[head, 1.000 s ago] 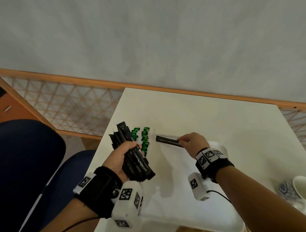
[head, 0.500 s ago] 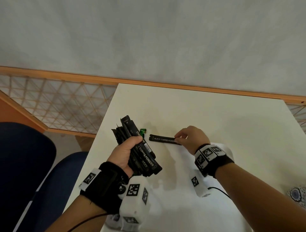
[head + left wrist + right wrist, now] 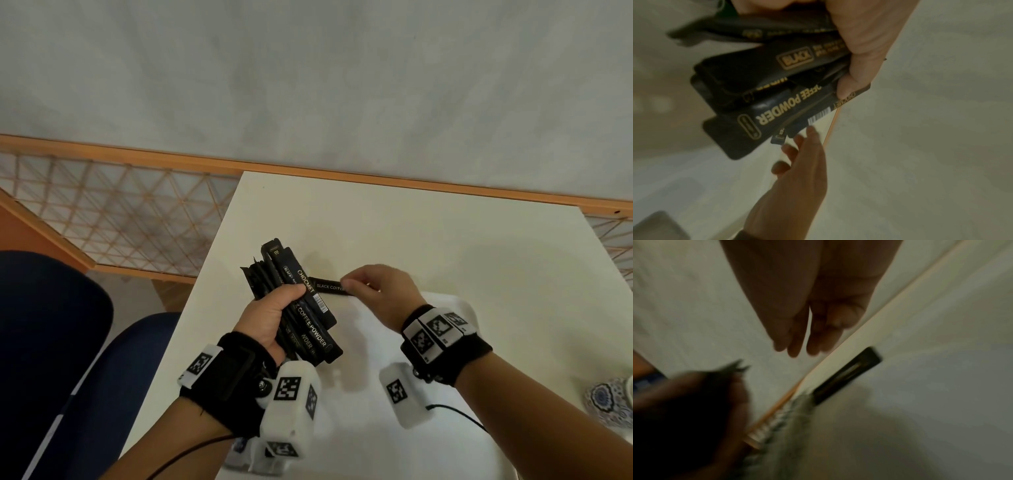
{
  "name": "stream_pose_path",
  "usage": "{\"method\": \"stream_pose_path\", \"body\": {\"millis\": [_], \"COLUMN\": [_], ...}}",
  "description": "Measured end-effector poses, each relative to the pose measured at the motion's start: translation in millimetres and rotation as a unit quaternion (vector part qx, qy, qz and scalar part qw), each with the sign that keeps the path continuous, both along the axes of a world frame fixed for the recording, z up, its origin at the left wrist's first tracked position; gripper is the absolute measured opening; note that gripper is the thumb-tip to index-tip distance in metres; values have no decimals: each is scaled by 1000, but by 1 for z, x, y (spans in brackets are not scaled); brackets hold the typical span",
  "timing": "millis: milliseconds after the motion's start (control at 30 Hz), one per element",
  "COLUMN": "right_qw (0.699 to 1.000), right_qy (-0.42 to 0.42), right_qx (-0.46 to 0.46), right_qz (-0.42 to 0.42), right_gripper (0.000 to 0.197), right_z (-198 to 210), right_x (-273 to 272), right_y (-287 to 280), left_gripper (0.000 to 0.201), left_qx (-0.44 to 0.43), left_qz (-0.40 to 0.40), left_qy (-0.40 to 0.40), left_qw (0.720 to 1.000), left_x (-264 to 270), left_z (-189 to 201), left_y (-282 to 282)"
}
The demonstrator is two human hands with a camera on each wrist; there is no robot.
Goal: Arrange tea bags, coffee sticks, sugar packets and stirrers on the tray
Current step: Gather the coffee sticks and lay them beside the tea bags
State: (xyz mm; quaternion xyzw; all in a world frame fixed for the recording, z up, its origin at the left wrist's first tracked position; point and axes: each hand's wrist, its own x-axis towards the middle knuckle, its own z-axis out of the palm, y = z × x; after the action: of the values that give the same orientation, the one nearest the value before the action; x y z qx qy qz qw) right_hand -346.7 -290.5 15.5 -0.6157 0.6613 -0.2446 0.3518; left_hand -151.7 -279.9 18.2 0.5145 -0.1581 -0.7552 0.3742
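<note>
Clamped in the grip of the left hand [image 3: 270, 318] is a fanned bundle of black foil coffee sticks [image 3: 301, 308], the thumb pressed across their printed faces and the fingers curled behind. A single black coffee stick [image 3: 329, 287] is seen lying flat near the far left corner of the white rectangular tray [image 3: 376, 342], which rests on the pale desk [image 3: 411, 233]. In the head view the grip of the right hand [image 3: 380, 294] looks to be at the stick's right end, thumb against forefinger; in the blurred right wrist view, however, the fingers [image 3: 795, 344] are seen extended, apart from the stick [image 3: 846, 376], so whether the stick is pinched or released cannot be told.

The step in hand is judged to be the laying of one stick. It is best done with the stick squared to the tray's far edge, room being left for the next beside it. The bundle should be held firmly so that none slips out.
</note>
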Motion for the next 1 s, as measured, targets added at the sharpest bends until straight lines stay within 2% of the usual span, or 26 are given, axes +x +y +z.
{"method": "stream_pose_path", "body": {"millis": [67, 100, 133, 200, 267, 333, 400, 500, 567, 667, 733, 800, 900, 1000], "right_qw": [990, 982, 976, 972, 982, 994, 996, 973, 960, 974, 983, 979, 977, 973], "right_qy": [-128, -171, -198, -214, -180, -105, -28, -8, -9, -60, -141, -200, -201, -204], "right_qx": [61, 79, 87, 83, 53, -5, -81, -218, -263, -186, -78, 7, 73, 110], "right_qz": [15, 24, 33, 42, 29, 19, 28, 73, 100, 117, 85, 37, 19, 8], "right_gripper": [17, 13, 5, 15, 21, 23, 25, 26, 27, 29, 30, 29, 18, 17], "right_z": [11, 14, 17, 19, 16, 11, 6, 0, -4, -2, 2, 3, 5, 3], "right_x": [14, 20, 24, 27, 23, 17, 14, 15, 15, 14, 15, 14, 11, 5], "right_y": [12, 17, 21, 27, 29, 31, 34, 40, 41, 41, 42, 40, 35, 33], "left_gripper": [30, 35, 39, 38, 30, 24, 29, 40, 48, 54, 42, 32, 24, 21], "left_qx": [-6, -3, 1, 3, -5, -12, -13, -10, 1, 18, 13, 3, -12, -14], "left_qz": [0, -1, 1, 5, 13, 17, 16, 30, 37, 27, 20, 18, 25, 35], "left_qy": [6, 13, 19, 19, 11, 12, 29, 45, 41, 19, 13, 13, -5, -5], "left_qw": [1000, 1000, 1000, 1000, 1000, 1000, 999, 998, 998, 999, 1000, 1000, 1000, 999], "left_x": [-5, -8, -10, -12, -10, -6, -3, -3, -2, 2, 4, 4, 3, 4], "left_z": [2, 3, 3, 3, 2, 1, 3, 5, 5, 2, -1, -3, -6, -8], "left_y": [3, 5, 7, 10, 11, 13, 15, 18, 19, 19, 17, 17, 17, 17]}}
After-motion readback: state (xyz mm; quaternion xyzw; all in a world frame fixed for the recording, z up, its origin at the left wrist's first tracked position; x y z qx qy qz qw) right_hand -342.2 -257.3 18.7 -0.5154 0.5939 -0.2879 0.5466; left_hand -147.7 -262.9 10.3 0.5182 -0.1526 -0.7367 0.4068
